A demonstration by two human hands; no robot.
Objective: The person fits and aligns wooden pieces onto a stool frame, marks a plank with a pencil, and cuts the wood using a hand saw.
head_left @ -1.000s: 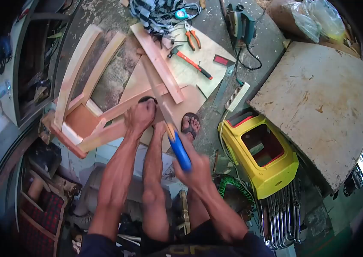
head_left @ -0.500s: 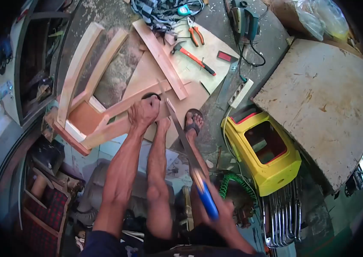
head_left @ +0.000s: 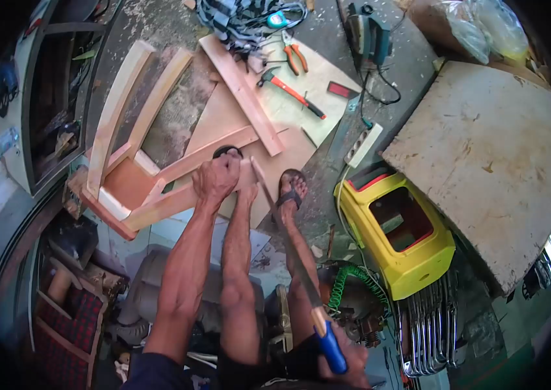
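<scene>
My right hand (head_left: 347, 359) is wrapped round the blue handle of a hand saw (head_left: 301, 273), low in the view. The saw's blade runs up and left, its tip against the end of a wooden leg of a chair-like frame (head_left: 165, 205). My left hand (head_left: 215, 177) is closed on that leg near its end, pressing it down. A loose wooden plank (head_left: 243, 94) lies across the frame's other leg on a plywood sheet (head_left: 318, 62). My sandalled feet are on both sides of the sawn end.
A hammer (head_left: 292, 92), pliers (head_left: 294, 52) and a red-handled square (head_left: 342, 90) lie beyond the plank. To the right are a power strip (head_left: 363, 144), a yellow plastic housing (head_left: 396, 234) and a large worn board (head_left: 477, 162). A power tool (head_left: 368, 39) stands farther back.
My right hand has drawn the saw down and toward my body, in two steps since the earliest frame. My left hand stays on the leg.
</scene>
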